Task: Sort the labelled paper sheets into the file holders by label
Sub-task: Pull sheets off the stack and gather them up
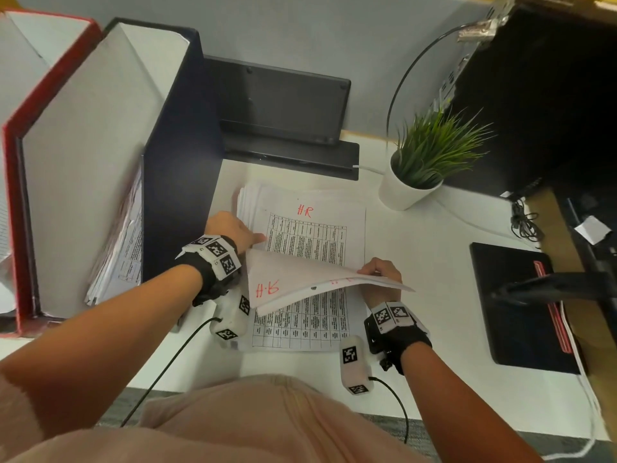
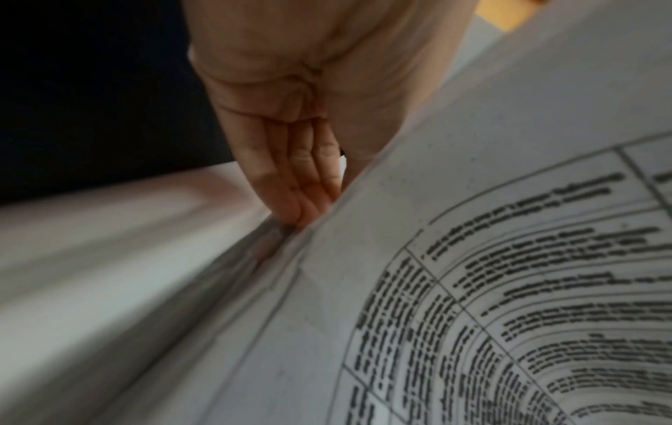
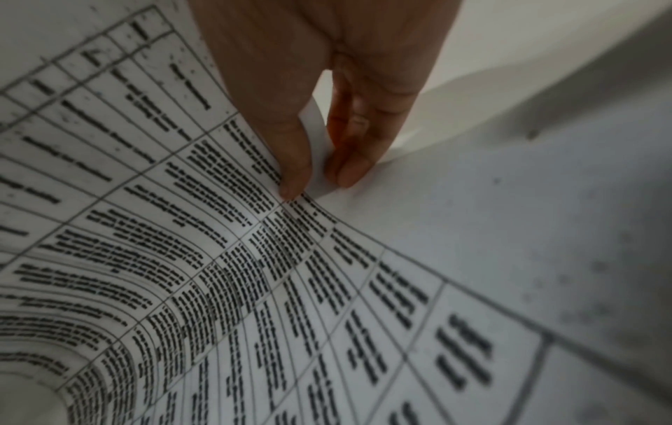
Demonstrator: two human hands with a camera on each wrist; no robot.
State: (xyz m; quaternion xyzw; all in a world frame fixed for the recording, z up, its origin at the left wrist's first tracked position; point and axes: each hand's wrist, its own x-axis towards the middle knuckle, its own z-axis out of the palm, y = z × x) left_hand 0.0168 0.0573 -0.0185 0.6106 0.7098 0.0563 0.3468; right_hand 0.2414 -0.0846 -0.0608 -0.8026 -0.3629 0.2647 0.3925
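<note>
A stack of printed sheets (image 1: 320,232) lies on the white desk (image 1: 434,279), its top sheet marked "HR" in red. One sheet (image 1: 300,275) is lifted and curled back toward me, with a red "HR" showing through it. My right hand (image 1: 369,270) pinches this lifted sheet (image 3: 218,258) at its right edge between thumb and fingers (image 3: 349,166). My left hand (image 1: 233,228) is at the stack's left edge, where its straight fingers (image 2: 294,201) press on the sheets; the thumb is hidden. At the left stand a red file holder (image 1: 20,162) and a dark file holder (image 1: 180,128) with papers (image 1: 123,235) inside.
A potted plant (image 1: 424,162) stands just right of the stack's far end. A black device (image 1: 283,105) sits behind the stack. A black pad (image 1: 521,305) lies at the right, and a black box (image 1: 551,95) with cables at the far right.
</note>
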